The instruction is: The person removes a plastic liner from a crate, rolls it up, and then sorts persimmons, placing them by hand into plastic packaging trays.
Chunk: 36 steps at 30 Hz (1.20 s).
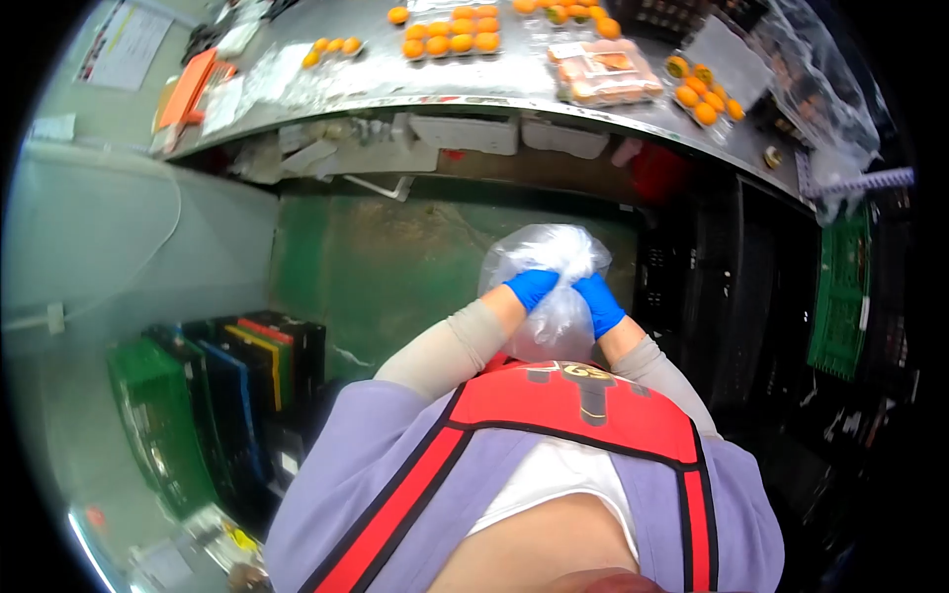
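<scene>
A clear, crumpled plastic bag (557,330) hangs in front of my red apron, gathered between my two blue-gloved hands. My left hand (533,287) is closed on the gathered part of the bag from one side. My right hand (599,303) grips the same bag from the other side, close to my left hand. The bag bulges out above and below both hands. Its contents, if any, cannot be made out.
A metal table (366,84) ahead carries orange fruits (462,42) in groups and a wrapped pack (605,71). Green and black crates (158,425) stand at the left. A green crate (842,296) and black crates are at the right. Plastic wrap hangs at the upper right.
</scene>
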Motion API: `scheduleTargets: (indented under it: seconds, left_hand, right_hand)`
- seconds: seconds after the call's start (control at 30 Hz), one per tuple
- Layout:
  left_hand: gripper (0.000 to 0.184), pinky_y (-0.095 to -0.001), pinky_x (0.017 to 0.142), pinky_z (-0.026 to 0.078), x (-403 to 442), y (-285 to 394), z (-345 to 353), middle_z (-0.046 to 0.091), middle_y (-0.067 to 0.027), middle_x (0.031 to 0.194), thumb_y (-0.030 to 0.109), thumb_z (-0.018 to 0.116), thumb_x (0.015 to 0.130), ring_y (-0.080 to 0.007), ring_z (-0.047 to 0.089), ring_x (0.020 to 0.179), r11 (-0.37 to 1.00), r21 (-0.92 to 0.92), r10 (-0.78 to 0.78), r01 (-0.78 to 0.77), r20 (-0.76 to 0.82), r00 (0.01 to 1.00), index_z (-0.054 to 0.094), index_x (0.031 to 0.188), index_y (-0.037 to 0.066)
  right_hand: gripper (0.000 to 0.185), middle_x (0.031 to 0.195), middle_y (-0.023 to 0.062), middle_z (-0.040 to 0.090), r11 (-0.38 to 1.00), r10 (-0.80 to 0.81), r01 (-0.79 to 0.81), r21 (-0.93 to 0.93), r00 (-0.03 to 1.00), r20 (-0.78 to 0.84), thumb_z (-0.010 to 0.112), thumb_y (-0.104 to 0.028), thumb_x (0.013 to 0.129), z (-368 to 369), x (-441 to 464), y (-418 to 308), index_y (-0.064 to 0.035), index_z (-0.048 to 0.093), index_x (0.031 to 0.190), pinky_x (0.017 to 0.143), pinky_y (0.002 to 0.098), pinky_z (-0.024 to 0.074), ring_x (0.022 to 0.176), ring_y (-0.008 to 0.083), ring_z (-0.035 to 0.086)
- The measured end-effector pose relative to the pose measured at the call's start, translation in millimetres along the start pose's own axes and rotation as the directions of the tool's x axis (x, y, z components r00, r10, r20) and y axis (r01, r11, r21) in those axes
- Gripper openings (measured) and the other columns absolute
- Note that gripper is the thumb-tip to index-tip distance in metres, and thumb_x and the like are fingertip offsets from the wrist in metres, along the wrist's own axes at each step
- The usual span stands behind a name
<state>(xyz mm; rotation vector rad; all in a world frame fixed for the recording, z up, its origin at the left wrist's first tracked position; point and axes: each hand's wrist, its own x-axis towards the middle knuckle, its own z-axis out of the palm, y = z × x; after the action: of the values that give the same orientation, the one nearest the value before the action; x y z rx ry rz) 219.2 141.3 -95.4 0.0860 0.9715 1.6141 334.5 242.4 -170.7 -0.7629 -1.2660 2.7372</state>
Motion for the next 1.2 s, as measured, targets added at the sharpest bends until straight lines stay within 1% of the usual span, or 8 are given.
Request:
scheduleTargets:
  seconds: [0.33,0.6,0.7,0.73,0.9,1.0,1.07,1.2]
  left_hand:
    - [0.047,-0.0391,0.098,0.04,-71,-60,33,0.051,-0.0114,0.124,0.025,0.054,0.092,-0.0255,0.051,0.112,0.972,0.218,-0.105,0.09,0.056,0.993,0.042,0.133,0.008]
    - [0.042,-0.0429,0.09,0.046,-18,-32,-55,0.062,-0.0164,0.106,0.039,0.048,0.091,-0.0303,0.06,0.098,0.742,-0.622,-0.208,0.249,0.14,0.968,0.058,0.11,0.004]
    - [0.034,-0.0404,0.09,0.045,-18,-51,-88,0.06,-0.0162,0.112,0.026,0.045,0.091,-0.029,0.058,0.1,0.88,0.474,-0.06,-0.022,0.159,0.986,0.057,0.112,0.003]
    - [0.033,-0.039,0.09,0.045,-28,-40,-79,0.06,-0.0158,0.114,0.023,0.045,0.091,-0.0282,0.057,0.101,0.234,0.968,0.089,-0.093,0.074,0.993,0.057,0.114,0.003]
    - [0.037,-0.0371,0.093,0.043,-28,-57,-82,0.058,-0.0107,0.119,0.006,0.052,0.085,-0.0236,0.055,0.107,0.486,0.867,-0.254,0.116,0.013,0.967,0.054,0.122,0.005]
    - [0.033,-0.0375,0.095,0.041,-36,-19,-21,0.06,-0.018,0.11,0.014,0.058,0.082,-0.0305,0.056,0.105,0.188,0.809,0.425,-0.556,0.444,0.789,0.06,0.114,0.008]
    - [0.046,-0.0368,0.1,0.038,-15,20,-13,0.05,-0.0138,0.13,0.016,0.062,0.081,-0.0257,0.048,0.119,0.349,0.895,-0.019,-0.278,0.304,0.953,0.052,0.125,0.007]
    - [0.027,-0.0325,0.093,0.043,-37,47,5,0.062,-0.0081,0.107,0.016,0.052,0.09,-0.0198,0.057,0.102,0.622,0.704,0.274,-0.342,0.213,0.938,0.058,0.113,0.006]
  right_hand:
    - [0.026,0.109,0.01,0.06,0.908,-0.392,0.399,-0.124,0.711,-0.584,0.048,-0.011,0.087,-47,32,-89,-0.0009,0.061,0.108,0.084,0.0321,0.0488,0.101,0.0222,0.057]
    - [0.048,0.109,0.0161,0.059,0.434,-0.243,0.164,-0.886,0.968,0.06,0.057,-0.016,0.078,69,-25,-18,-0.001,0.048,0.123,0.088,0.036,0.0454,0.102,0.0256,0.058]
    - [0.051,0.106,0.0198,0.059,0.165,0.11,0.251,-0.954,0.956,0.271,0.064,-0.023,0.075,96,-48,-68,-0.007,0.052,0.122,0.081,0.0393,0.0477,0.098,0.0372,0.057]
    - [0.051,0.106,0.0198,0.059,0.168,0.104,0.244,-0.955,0.959,0.263,0.064,-0.023,0.075,103,-56,-86,-0.007,0.052,0.122,0.081,0.0393,0.0477,0.098,0.0372,0.057]
    - [0.041,0.112,0.014,0.059,-0.054,-0.338,0.601,-0.797,0.74,0.581,0.065,-0.027,0.078,133,-64,-156,-0.0115,0.06,0.116,0.085,0.0415,0.0456,0.098,0.0325,0.057]
    - [0.046,0.121,0.0135,0.055,-0.157,-0.325,0.619,-0.77,0.704,0.632,0.066,-0.032,0.078,106,-38,-133,-0.012,0.058,0.119,0.09,0.0404,0.0431,0.108,0.0329,0.054]
    - [0.051,0.123,0.0127,0.055,0.664,-0.044,0.275,-0.695,0.943,0.331,0.064,-0.03,0.081,93,-34,-128,-0.0043,0.052,0.124,0.099,0.0347,0.0367,0.118,0.0261,0.048]
    - [0.041,0.127,0.0102,0.051,0.819,-0.059,0.267,-0.508,0.92,0.388,0.05,-0.018,0.093,73,-28,-123,0.0,0.045,0.129,0.098,0.0316,0.0389,0.113,0.019,0.049]
